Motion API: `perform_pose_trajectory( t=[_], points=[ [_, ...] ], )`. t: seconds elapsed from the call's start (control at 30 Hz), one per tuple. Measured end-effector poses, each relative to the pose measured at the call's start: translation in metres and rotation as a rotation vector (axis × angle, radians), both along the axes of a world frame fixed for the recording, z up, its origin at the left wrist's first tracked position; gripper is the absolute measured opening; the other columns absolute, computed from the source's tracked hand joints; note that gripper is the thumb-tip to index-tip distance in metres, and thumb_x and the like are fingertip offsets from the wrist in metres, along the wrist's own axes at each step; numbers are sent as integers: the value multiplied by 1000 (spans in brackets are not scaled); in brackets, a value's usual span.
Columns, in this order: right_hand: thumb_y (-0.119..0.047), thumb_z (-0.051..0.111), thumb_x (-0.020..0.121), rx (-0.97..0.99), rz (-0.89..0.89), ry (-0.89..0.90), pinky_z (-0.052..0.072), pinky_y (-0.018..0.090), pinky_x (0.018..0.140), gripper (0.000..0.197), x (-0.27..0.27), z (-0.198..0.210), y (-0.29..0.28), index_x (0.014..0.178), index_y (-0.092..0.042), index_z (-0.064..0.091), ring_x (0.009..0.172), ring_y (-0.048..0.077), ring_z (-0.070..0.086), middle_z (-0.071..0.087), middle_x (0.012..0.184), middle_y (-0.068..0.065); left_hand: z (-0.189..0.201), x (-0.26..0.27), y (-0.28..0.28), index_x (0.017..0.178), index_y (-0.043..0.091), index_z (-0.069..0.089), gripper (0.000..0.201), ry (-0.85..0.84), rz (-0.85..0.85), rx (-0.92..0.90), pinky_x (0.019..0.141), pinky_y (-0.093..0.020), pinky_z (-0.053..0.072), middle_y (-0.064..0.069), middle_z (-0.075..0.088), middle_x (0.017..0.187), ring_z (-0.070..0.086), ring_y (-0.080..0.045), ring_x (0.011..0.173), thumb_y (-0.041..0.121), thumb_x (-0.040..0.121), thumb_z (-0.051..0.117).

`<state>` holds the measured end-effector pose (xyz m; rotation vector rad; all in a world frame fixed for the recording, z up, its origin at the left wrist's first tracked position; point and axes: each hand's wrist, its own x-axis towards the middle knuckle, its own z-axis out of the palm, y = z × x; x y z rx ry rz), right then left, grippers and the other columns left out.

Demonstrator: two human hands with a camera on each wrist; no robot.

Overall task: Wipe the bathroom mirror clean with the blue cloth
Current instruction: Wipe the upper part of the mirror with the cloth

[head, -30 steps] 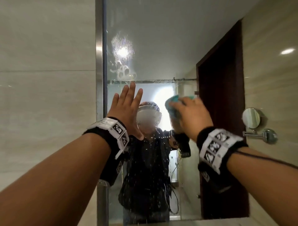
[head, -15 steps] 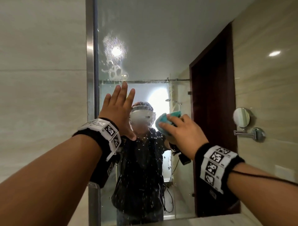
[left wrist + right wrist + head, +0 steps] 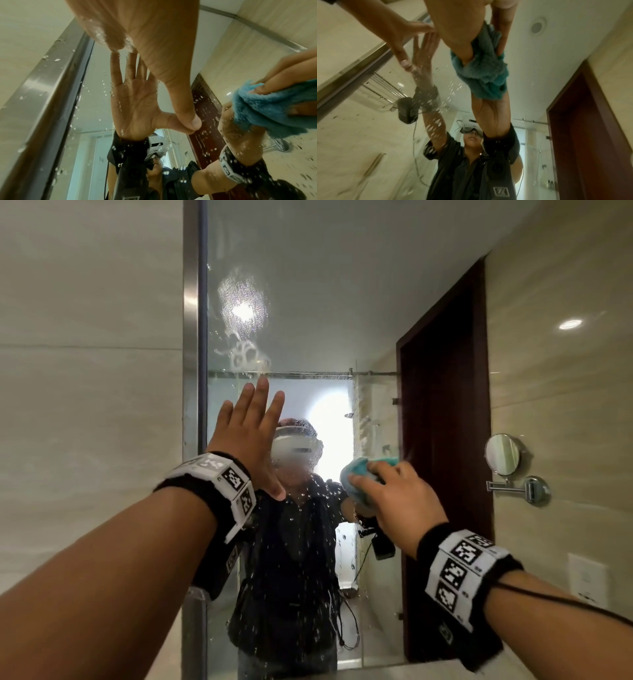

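From the head view I am mid-wipe: my right hand has the bunched blue fluffy cloth in its grip, pressed to the wall-mounted bathroom mirror, while my left hand braces flat, fingers straight. The soapy smear above is untouched, so I judge the next stroke goes up-left. In the left wrist view, the steel frame edge runs close beside my palm, droplets everywhere. In the right wrist view, the cloth has open glass rightward toward the reflected dark door.
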<state>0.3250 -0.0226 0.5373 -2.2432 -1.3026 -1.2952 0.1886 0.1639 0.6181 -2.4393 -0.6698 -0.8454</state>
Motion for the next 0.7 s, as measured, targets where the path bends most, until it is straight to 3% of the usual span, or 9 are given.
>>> perform_pose_trajectory(
  t=[0.1, 0.27, 0.37, 0.5, 0.7],
  points=[
    [-17, 56, 90, 80, -17, 52, 45, 33, 89, 51, 7, 27, 0, 137, -33, 42, 116, 25, 40, 41, 137, -1, 0, 0, 2, 140, 20, -36, 156, 2, 1, 13, 115, -44, -10, -8, -44, 145, -33, -26, 137, 71, 46, 78],
    [-19, 49, 94, 366, 22, 122, 42, 34, 90, 41, -10, 86, 29, 134, -29, 46, 111, 28, 40, 43, 129, 5, -1, 2, 7, 135, 21, -41, 156, -1, -5, 27, 117, -46, -8, -8, -45, 144, -35, -26, 136, 73, 47, 76],
    [-19, 55, 90, 264, 81, 61, 41, 35, 94, 46, -42, 96, 62, 133, -30, 44, 117, 30, 37, 40, 132, 4, -1, 2, 8, 129, 21, -45, 154, -7, -4, 43, 117, -46, -8, -8, -45, 144, -35, -26, 136, 74, 48, 75],
    [-27, 60, 86, 124, 90, -37, 42, 33, 89, 52, -55, 93, 78, 134, -32, 42, 116, 28, 36, 39, 133, 1, 0, 0, 8, 133, 17, -41, 152, -18, 6, 78, 118, -46, -5, -8, -40, 148, -30, -27, 139, 76, 51, 72],
    [-17, 58, 84, 336, -4, 19, 40, 31, 79, 41, -37, 138, 63, 124, -27, 55, 106, 32, 44, 45, 118, 6, 22, -24, 8, 148, 18, -18, 136, -73, -64, 148, 117, -41, 0, -5, -18, 157, -7, -25, 145, 69, 60, 72]
  ],
)
